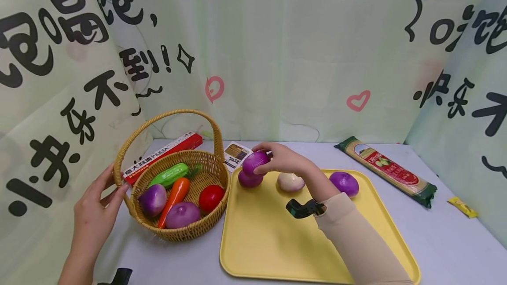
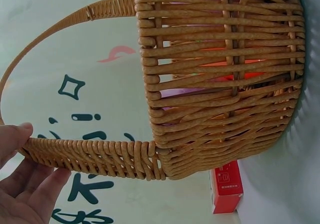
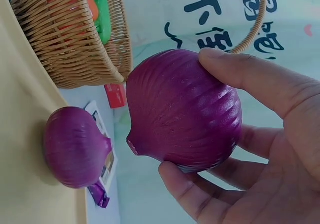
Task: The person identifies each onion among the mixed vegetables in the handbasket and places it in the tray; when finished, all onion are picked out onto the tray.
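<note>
My left hand (image 1: 95, 208) grips the side of the wicker basket's handle (image 2: 90, 156), thumb on one side and fingers on the other. In the basket (image 1: 194, 233) lie a green vegetable (image 1: 169, 175), a carrot (image 1: 174, 201), a tomato (image 1: 211, 198), a purple-and-white vegetable (image 1: 153, 199) and a purple onion (image 1: 183, 215). My right hand (image 1: 286, 160) holds a purple onion (image 3: 185, 108) between thumb and fingers, at the yellow tray's back left. Another purple onion (image 3: 74, 147) sits on the tray, partly behind the held one in the head view.
On the yellow tray (image 1: 253, 250) are also a whitish bulb (image 1: 290, 182) and a purple onion (image 1: 343, 183). A red pasta box (image 1: 162, 155) lies behind the basket, a printed card (image 1: 236, 155) beside it. Right of the tray lie a pasta bag (image 1: 388, 170) and a small yellow packet (image 1: 462, 207).
</note>
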Action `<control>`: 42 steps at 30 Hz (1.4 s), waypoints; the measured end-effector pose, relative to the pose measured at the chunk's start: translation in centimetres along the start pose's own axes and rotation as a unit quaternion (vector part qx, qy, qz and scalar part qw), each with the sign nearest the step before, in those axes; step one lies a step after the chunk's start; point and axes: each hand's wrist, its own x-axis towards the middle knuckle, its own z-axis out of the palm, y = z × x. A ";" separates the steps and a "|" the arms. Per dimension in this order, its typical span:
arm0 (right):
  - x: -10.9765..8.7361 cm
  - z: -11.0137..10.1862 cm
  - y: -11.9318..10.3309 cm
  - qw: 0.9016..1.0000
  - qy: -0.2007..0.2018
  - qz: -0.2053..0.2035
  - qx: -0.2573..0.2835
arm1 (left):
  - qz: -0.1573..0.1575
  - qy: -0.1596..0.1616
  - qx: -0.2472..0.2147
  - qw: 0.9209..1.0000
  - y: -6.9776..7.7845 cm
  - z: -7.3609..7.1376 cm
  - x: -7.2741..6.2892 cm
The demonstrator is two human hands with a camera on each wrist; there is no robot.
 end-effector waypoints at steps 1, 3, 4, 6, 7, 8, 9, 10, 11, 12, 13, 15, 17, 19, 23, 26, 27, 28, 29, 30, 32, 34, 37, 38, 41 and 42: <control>-0.1 0.0 0.1 1.000 0.001 0.000 0.001 | -0.001 -0.001 0.003 1.000 0.0 0.0 0.0; -0.4 -0.1 0.1 1.000 0.002 0.002 0.003 | -0.002 -0.003 0.003 1.000 0.0 0.0 0.0; -0.5 -0.1 0.2 1.000 0.002 0.003 0.005 | -0.003 -0.004 0.005 1.000 0.0 0.0 -0.1; -0.6 -0.1 0.3 1.000 0.004 0.001 0.006 | -0.006 -0.004 0.007 1.000 0.1 0.0 -0.1; -0.7 -0.1 0.3 1.000 0.005 0.000 0.006 | -0.008 -0.004 0.010 1.000 0.1 0.1 -0.1; -0.7 -0.1 0.4 1.000 0.008 -0.003 0.007 | -0.008 -0.004 0.009 1.000 0.1 0.1 -0.1; -0.8 -0.1 0.5 1.000 0.010 -0.005 0.009 | -0.009 -0.004 0.009 1.000 0.1 0.0 -0.1; -0.8 -0.1 0.5 1.000 0.013 -0.007 0.011 | -0.010 -0.004 0.012 1.000 0.2 0.1 -0.1; -0.9 -0.1 0.7 1.000 0.016 -0.009 0.014 | -0.011 -0.004 0.012 1.000 0.2 0.1 -0.1; -0.9 0.0 0.8 1.000 0.019 -0.010 0.018 | -0.010 -0.004 0.012 1.000 0.2 0.1 -0.1; -0.9 0.0 0.9 0.999 0.023 -0.012 0.021 | -0.011 -0.004 0.012 1.000 0.2 0.1 -0.1; -1.0 0.2 1.3 0.999 0.029 -0.010 0.033 | -0.010 -0.004 0.012 1.000 0.2 0.1 -0.1; -1.0 0.3 1.7 0.998 0.033 -0.004 0.050 | -0.009 -0.004 0.012 1.000 0.2 0.1 -0.1; -1.1 0.4 2.0 0.997 0.033 0.002 0.069 | -0.009 -0.003 0.013 1.000 0.1 0.1 0.0; -1.2 0.6 2.4 0.994 0.026 0.012 0.110 | -0.010 -0.001 0.016 1.000 0.1 0.1 0.0; -1.3 0.7 2.6 0.988 0.027 0.018 0.150 | -0.010 0.000 0.017 1.000 0.0 0.1 -0.1; -1.3 0.7 2.7 0.985 0.028 0.020 0.166 | -0.009 0.001 0.016 1.000 0.0 0.1 -0.1; -1.3 0.7 2.8 0.981 0.028 0.026 0.188 | -0.009 0.001 0.015 1.000 -0.1 0.1 -0.1; -1.3 0.8 2.8 0.977 0.030 0.033 0.207 | -0.008 0.002 0.014 1.000 -0.1 0.1 -0.1; -1.2 0.8 2.9 0.973 0.030 0.037 0.225 | -0.008 0.003 0.012 1.000 -0.1 0.1 -0.1; -1.2 0.8 3.0 0.965 0.028 0.045 0.256 | -0.007 0.004 0.010 1.000 -0.1 0.1 -0.1; -1.1 0.9 3.1 0.957 0.025 0.054 0.283 | -0.006 0.006 0.009 1.000 -0.2 0.1 -0.1; -1.1 1.0 3.1 0.951 0.021 0.058 0.302 | -0.006 0.006 0.007 1.000 -0.1 0.1 -0.1; -1.1 1.1 3.1 0.950 0.021 0.061 0.305 | -0.006 0.006 0.008 1.000 -0.1 0.1 -0.1; -1.2 1.1 3.2 0.956 0.024 0.058 0.287 | -0.009 0.005 0.009 1.000 0.0 0.1 -0.1; -1.2 1.2 3.2 0.959 0.026 0.056 0.277 | -0.010 0.005 0.011 1.000 0.0 0.1 -0.1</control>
